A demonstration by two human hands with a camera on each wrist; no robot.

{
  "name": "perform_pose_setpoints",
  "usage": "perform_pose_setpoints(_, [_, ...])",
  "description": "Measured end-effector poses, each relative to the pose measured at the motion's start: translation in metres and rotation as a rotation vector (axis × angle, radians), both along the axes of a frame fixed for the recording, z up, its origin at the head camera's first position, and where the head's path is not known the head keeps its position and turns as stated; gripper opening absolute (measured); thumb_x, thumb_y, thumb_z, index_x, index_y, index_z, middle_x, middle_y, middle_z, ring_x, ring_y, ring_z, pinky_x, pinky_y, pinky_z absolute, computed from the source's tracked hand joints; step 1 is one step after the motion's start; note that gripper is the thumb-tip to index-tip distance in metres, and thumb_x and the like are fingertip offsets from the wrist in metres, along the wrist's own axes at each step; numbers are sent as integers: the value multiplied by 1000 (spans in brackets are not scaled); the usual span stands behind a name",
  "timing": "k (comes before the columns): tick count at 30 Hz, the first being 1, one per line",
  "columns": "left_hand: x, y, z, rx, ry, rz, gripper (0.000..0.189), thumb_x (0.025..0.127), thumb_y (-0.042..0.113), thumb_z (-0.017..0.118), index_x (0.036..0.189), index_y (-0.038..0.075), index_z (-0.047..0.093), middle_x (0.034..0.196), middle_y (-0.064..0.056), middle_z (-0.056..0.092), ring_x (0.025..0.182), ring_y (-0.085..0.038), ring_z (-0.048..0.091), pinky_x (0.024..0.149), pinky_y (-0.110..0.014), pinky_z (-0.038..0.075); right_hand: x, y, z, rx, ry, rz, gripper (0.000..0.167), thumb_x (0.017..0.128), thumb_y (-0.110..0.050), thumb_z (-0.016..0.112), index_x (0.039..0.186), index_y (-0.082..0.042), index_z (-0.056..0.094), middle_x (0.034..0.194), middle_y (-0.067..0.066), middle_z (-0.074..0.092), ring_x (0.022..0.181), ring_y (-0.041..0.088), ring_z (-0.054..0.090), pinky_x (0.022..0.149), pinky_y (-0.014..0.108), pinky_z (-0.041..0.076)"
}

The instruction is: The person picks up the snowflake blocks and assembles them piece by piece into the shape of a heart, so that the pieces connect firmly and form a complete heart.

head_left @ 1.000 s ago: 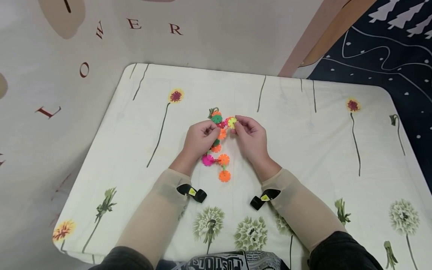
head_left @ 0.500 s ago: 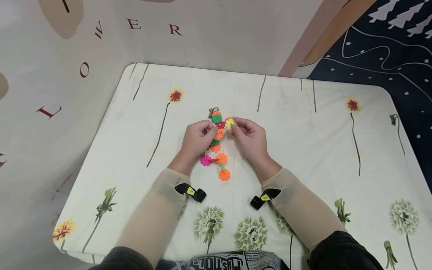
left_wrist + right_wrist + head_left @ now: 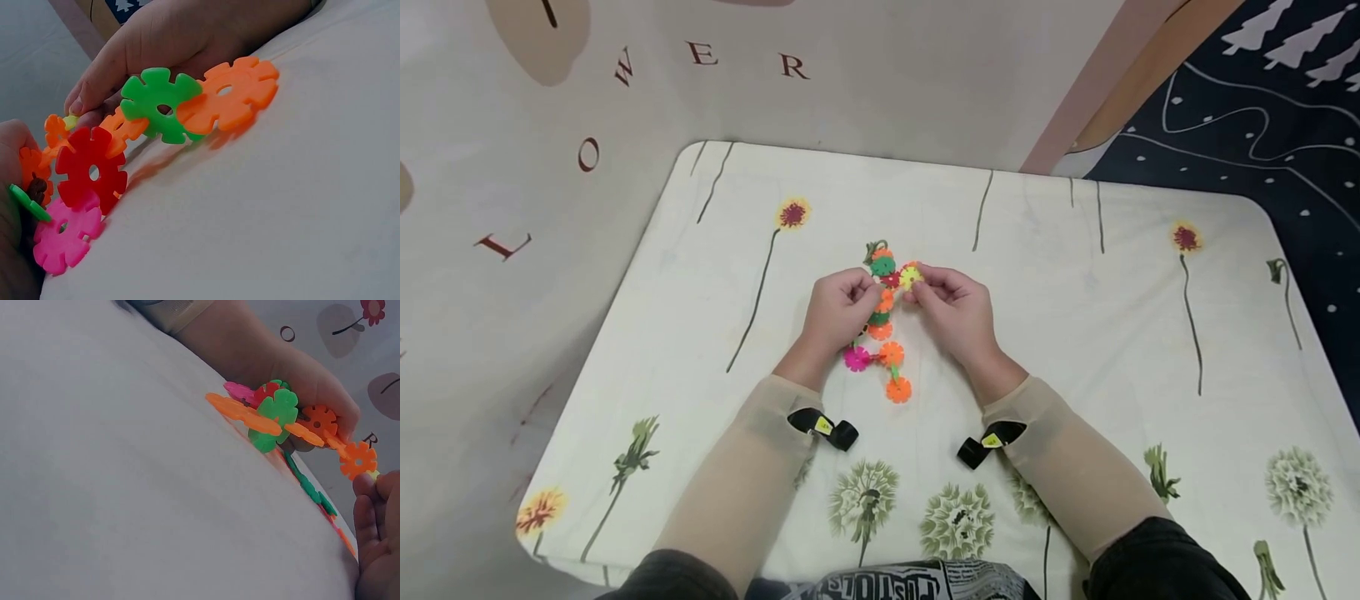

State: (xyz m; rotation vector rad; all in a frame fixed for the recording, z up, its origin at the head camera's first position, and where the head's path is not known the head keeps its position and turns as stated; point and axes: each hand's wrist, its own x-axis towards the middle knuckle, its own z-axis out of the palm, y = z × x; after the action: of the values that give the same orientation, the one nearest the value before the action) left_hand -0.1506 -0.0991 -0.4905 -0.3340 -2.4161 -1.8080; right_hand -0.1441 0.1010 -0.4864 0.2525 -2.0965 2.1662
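A chain of notched plastic snowflake discs in orange, pink, red and green hangs between both hands over the cloth. My left hand (image 3: 841,307) grips the chain at its middle, its fingers hiding part of it. From there a pink disc (image 3: 857,359) and an orange disc (image 3: 891,353) trail toward my body. My right hand (image 3: 957,308) pinches a yellow disc (image 3: 910,277) between thumb and index finger. In the right wrist view an orange disc (image 3: 349,464) sits against that yellow one. Beyond the left hand lies a green disc (image 3: 883,266) among others. A red disc (image 3: 78,165) shows in the left wrist view.
A white flower-printed cloth (image 3: 1075,333) covers the table. Behind it rises a pale wall (image 3: 910,100) with printed letters. A dark patterned surface (image 3: 1240,108) lies at the far right.
My right hand has shifted slightly left with the yellow disc, bringing it closer to the left hand. The chain's near end has moved a little left too. Both grips stay the same.
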Motion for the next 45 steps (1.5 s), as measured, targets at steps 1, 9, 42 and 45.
perform_pose_setpoints(1, [0,0,0,-1,2,0,27,98,5,69,72,9,61,55,-3,44,51,-21,48,52,-25,38,0,0,0,-1,0,3,26,96,8,74,122,8,74,102,24,78,82,19,79,84,32,62])
perform_pose_setpoints(9, [0,0,1,-9,8,4,27,97,4,67,72,9,59,54,-2,42,47,-20,48,48,-24,36,0,2,3,-24,-28,33,24,96,11,72,120,13,72,102,29,76,78,12,78,83,31,62])
perform_pose_setpoints(42, [3,-2,1,16,40,-19,31,92,-4,64,66,9,54,53,1,38,43,-20,43,45,-24,30,-1,6,10,-61,-190,72,17,95,9,73,112,11,75,93,12,77,71,18,77,71,32,64])
perform_pose_setpoints(45, [3,-2,2,18,37,-21,31,92,-5,65,66,9,54,53,0,39,44,-20,44,46,-24,32,-1,6,9,-62,-190,71,16,95,9,73,111,11,75,92,12,77,71,18,77,71,32,64])
